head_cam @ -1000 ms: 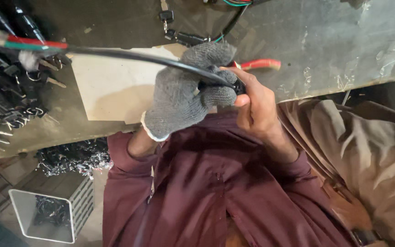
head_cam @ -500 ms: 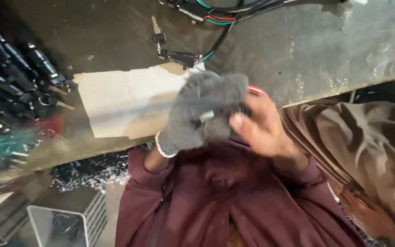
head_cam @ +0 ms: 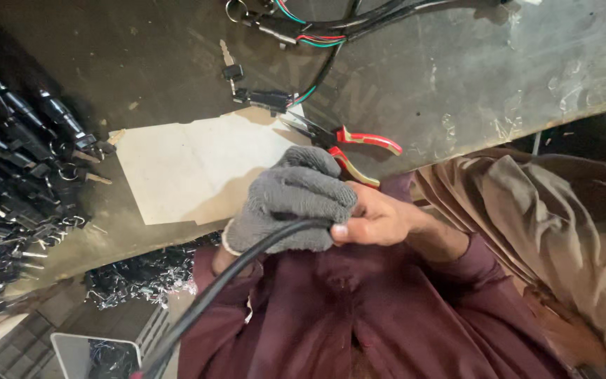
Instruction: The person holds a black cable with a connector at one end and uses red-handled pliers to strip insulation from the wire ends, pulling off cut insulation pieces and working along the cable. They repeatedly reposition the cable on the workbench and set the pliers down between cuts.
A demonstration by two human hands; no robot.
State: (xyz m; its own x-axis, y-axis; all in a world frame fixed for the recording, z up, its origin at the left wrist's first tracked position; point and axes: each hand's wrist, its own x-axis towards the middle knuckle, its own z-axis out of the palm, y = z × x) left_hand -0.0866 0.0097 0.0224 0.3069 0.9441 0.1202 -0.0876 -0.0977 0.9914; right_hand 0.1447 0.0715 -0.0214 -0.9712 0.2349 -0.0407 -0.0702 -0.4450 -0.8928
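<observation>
I see a grimy, scuffed metal workbench (head_cam: 457, 84) filling the top of the frame, lit brighter toward the upper right. Lower left, there's a dim floor (head_cam: 117, 326) with a pale open box (head_cam: 71, 351).

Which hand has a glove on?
The left hand, in a grey knit glove, grips the black cable. The right hand is bare.

- The left hand (head_cam: 292, 200), in a grey glove, is curled into a closed fist in front of the chest.
- The bare right hand (head_cam: 373, 219) is pressed against it, fingers bent, thumb tip touching the glove.
- Both wrists are bent inward.
</observation>
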